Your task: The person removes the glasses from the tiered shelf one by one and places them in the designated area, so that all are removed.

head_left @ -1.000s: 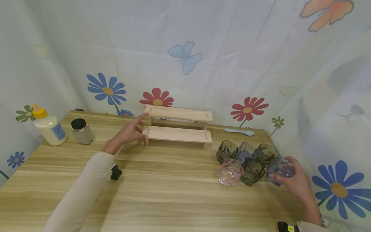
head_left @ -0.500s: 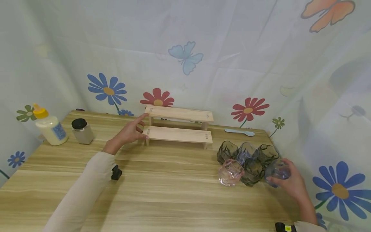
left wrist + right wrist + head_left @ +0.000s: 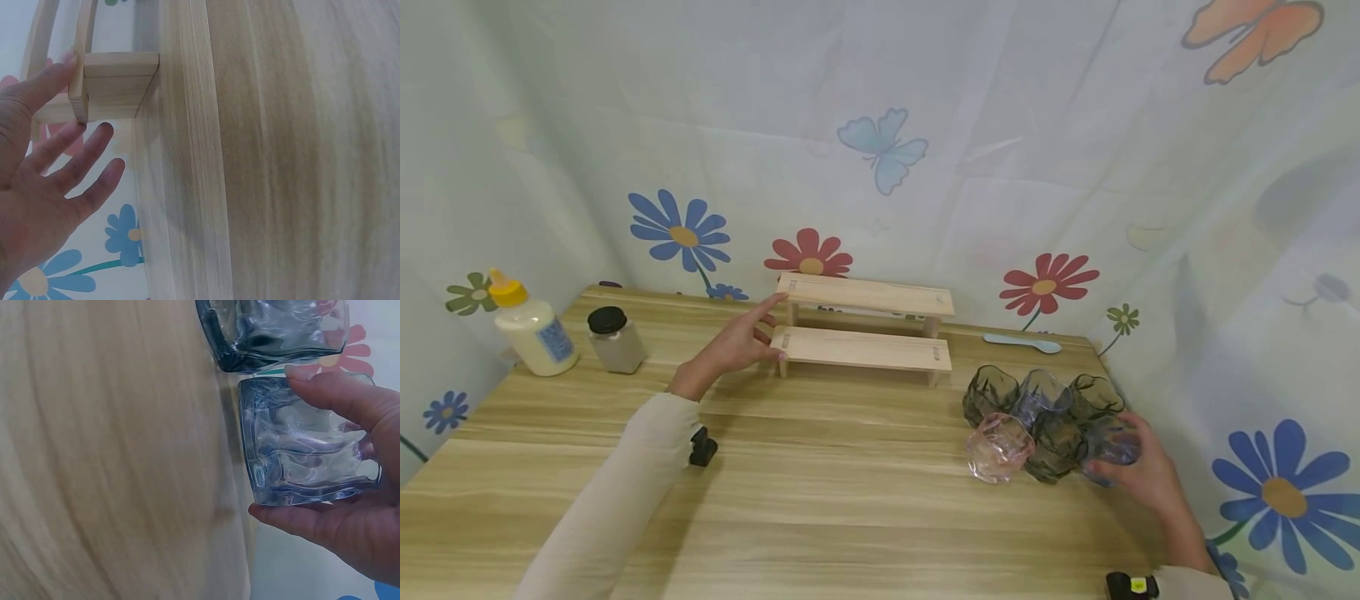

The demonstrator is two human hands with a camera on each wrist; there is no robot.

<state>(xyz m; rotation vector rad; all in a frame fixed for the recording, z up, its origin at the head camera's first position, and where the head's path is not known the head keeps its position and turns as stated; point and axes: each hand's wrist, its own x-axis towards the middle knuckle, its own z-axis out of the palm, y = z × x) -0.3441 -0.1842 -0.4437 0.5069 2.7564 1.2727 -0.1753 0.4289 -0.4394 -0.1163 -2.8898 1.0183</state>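
Note:
My right hand (image 3: 1150,471) grips a bluish clear glass cup (image 3: 1112,446) at the right end of a group of wavy glass cups. In the right wrist view the thumb lies on one side of this cup (image 3: 306,450) and fingers on the other. A dark grey cup (image 3: 1057,447) stands right beside it, and a pink cup (image 3: 998,447) is at the group's front left. My left hand (image 3: 733,340) rests at the left end of a two-tier wooden shelf (image 3: 861,348). Its fingers are spread, with thumb and index finger touching the wood (image 3: 78,94).
Two more dark cups and another bluish cup fill the group's back row. Behind them lies a pale blue spoon (image 3: 1022,342). At the left stand a yellow-capped bottle (image 3: 535,333) and a black-lidded jar (image 3: 617,342). A printed curtain (image 3: 880,67) borders the table (image 3: 820,500).
My right hand has moved left with the bluish cup, bringing it up against the dark grey cup. The left hand stays at the shelf's end.

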